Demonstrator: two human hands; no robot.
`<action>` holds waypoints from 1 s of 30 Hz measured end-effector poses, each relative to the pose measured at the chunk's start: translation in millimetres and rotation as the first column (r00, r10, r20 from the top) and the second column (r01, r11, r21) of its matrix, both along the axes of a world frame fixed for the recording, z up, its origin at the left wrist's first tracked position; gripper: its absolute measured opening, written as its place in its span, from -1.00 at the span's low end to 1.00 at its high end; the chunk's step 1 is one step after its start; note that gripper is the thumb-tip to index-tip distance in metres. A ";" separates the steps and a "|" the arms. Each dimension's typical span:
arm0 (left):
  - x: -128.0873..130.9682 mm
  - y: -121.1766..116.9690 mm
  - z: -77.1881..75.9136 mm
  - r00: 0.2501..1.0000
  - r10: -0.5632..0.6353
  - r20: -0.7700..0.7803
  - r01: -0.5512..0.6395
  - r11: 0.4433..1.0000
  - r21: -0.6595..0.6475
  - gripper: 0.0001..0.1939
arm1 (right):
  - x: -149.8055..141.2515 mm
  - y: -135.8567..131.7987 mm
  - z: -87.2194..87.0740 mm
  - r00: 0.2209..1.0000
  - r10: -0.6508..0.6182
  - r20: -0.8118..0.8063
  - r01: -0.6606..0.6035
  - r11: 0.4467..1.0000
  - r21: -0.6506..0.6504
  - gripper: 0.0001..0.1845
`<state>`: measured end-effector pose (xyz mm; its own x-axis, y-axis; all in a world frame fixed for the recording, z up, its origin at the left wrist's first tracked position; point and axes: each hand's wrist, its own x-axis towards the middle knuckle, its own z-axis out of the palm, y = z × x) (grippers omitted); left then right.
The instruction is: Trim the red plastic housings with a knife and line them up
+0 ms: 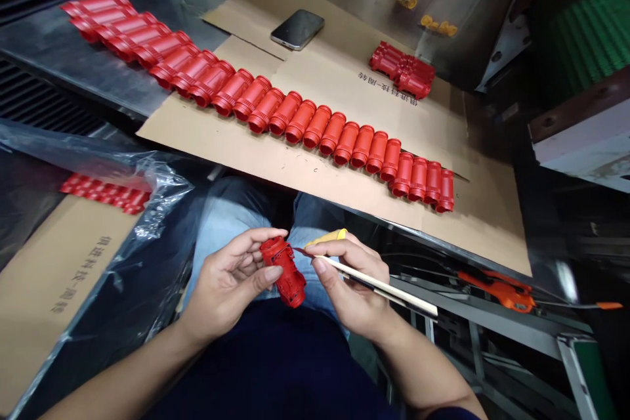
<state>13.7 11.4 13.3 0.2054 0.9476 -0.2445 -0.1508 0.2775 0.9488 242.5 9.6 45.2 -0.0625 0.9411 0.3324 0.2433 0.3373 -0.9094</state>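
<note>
My left hand [231, 282] grips a red plastic tubular part [284, 272], thumb across its side, tilted above my lap. Its near side shows clips and openings. My right hand [357, 282] is closed around a slim tool with a pale, stick-like handle [388, 285], which looks like a fine brush. A dark strip runs along the handle. The tool's dark red tip meets or nearly meets the upper right side of the part; I cannot tell which. A yellow cover [325, 237], like a finger cot, shows at a finger of my right hand.
Red tubular parts [295, 121] stand in a long slanting row on cardboard [325, 187]. Beyond lie a phone [298, 29], a red cluster [403, 69] and yellow pieces [438, 26]. A plastic-lined box [73, 275] holds more red parts at left. An orange-handled tool [512, 295] lies right.
</note>
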 end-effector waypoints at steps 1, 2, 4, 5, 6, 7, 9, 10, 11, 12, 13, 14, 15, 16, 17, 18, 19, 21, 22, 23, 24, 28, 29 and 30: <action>-0.8 0.4 -0.6 1.000 0.007 -0.001 -0.007 1.000 0.002 -0.57 | 0.6 0.0 -0.2 1.000 0.005 -0.003 -0.005 1.000 -0.013 -0.85; -2.1 1.3 -1.5 1.000 0.017 -0.002 -0.017 1.000 0.005 -0.56 | 1.2 -0.2 -0.7 1.000 0.012 -0.006 -0.013 0.999 -0.030 -0.86; -5.6 3.8 -3.1 0.999 0.048 -0.002 -0.047 0.999 0.020 -0.53 | 2.0 -0.8 -1.8 1.000 0.025 -0.011 -0.026 0.998 -0.053 -0.88; -7.2 5.2 -3.5 0.998 0.061 -0.007 -0.061 0.998 0.025 -0.52 | 2.2 -1.2 -2.3 1.000 0.028 -0.013 -0.028 0.998 -0.055 -0.88; -8.4 6.4 -3.6 0.998 0.068 -0.014 -0.068 0.997 0.028 -0.51 | 2.2 -1.5 -2.5 1.000 0.027 -0.016 -0.028 0.999 -0.047 -0.87; -8.8 7.3 -3.3 0.998 0.064 -0.017 -0.063 0.998 0.031 -0.50 | 2.1 -1.8 -2.5 1.000 0.025 -0.020 -0.025 0.999 -0.027 -0.85; -7.5 7.3 -2.2 0.999 0.040 -0.011 -0.040 0.999 0.025 -0.51 | 1.4 -2.0 -1.8 0.999 0.031 -0.017 -0.030 0.999 0.032 -0.79; -5.9 6.5 -1.6 0.999 0.039 -0.004 -0.039 0.999 0.020 -0.53 | 0.9 -1.8 -1.4 0.999 0.040 -0.012 -0.039 0.997 0.064 -0.76; -4.0 5.4 -1.2 0.999 0.042 0.003 -0.043 0.999 0.018 -0.54 | 0.3 -1.6 -1.0 0.999 0.049 -0.006 -0.049 0.995 0.092 -0.73; -2.1 4.3 -0.9 0.999 0.047 0.008 -0.047 0.999 0.019 -0.55 | -0.3 -1.2 -0.8 0.998 0.057 0.000 -0.056 0.992 0.113 -0.72; -0.4 3.2 -0.7 0.999 0.051 0.008 -0.051 0.998 0.024 -0.55 | -0.9 -0.8 -0.8 0.998 0.059 0.005 -0.060 0.990 0.126 -0.71; 0.8 2.5 -0.5 0.999 0.052 0.005 -0.052 0.998 0.034 -0.55 | -1.5 -0.5 -1.1 0.998 0.059 0.008 -0.059 0.990 0.131 -0.70; 1.6 2.1 -0.2 0.999 0.048 0.003 -0.048 0.998 0.047 -0.55 | -1.9 -0.2 -1.6 0.998 0.056 0.011 -0.057 0.990 0.131 -0.70; 1.9 2.1 0.4 0.999 0.042 0.002 -0.042 0.997 0.061 -0.55 | -2.3 -0.1 -2.1 0.998 0.052 0.018 -0.054 0.990 0.127 -0.70; 1.9 2.4 1.3 0.999 0.038 0.000 -0.038 0.997 0.074 -0.55 | -2.5 -0.1 -2.8 0.998 0.049 0.026 -0.052 0.991 0.121 -0.69; 1.7 3.0 2.5 0.999 0.039 -0.001 -0.039 0.995 0.087 -0.56 | -2.6 -0.2 -3.4 0.998 0.046 0.035 -0.049 0.992 0.118 -0.69; 1.4 3.7 4.0 0.999 0.040 -0.004 -0.039 0.994 0.101 -0.56 | -2.7 -0.5 -4.0 0.998 0.044 0.039 -0.048 0.992 0.113 -0.68; 1.2 4.9 6.7 0.999 0.043 -0.014 -0.041 0.992 0.119 -0.57 | -2.8 -1.4 -4.6 0.998 0.042 0.036 -0.045 0.993 0.105 -0.67; 1.4 5.3 7.8 0.999 0.045 -0.018 -0.043 0.991 0.125 -0.58 | -2.8 -2.0 -4.7 0.999 0.039 0.030 -0.042 0.994 0.106 -0.67; 1.7 5.6 8.6 0.998 0.050 -0.023 -0.047 0.991 0.128 -0.58 | -2.9 -2.6 -4.6 0.999 0.034 0.026 -0.037 0.993 0.109 -0.67; 2.2 5.8 9.1 0.998 0.056 -0.028 -0.052 0.990 0.129 -0.57 | -3.0 -3.1 -4.4 0.999 0.029 0.023 -0.032 0.993 0.117 -0.67; 4.3 6.7 10.4 0.997 0.067 -0.048 -0.061 0.991 0.123 -0.57 | -3.9 -5.0 -3.1 0.999 0.032 0.030 -0.036 0.989 0.145 -0.67; 4.7 7.1 10.8 0.996 0.068 -0.050 -0.061 0.990 0.124 -0.58 | -4.1 -5.2 -2.8 0.999 0.035 0.034 -0.039 0.989 0.142 -0.67; 5.0 7.6 11.4 0.996 0.069 -0.050 -0.062 0.990 0.129 -0.58 | -4.2 -5.4 -2.6 0.999 0.036 0.039 -0.041 0.990 0.136 -0.68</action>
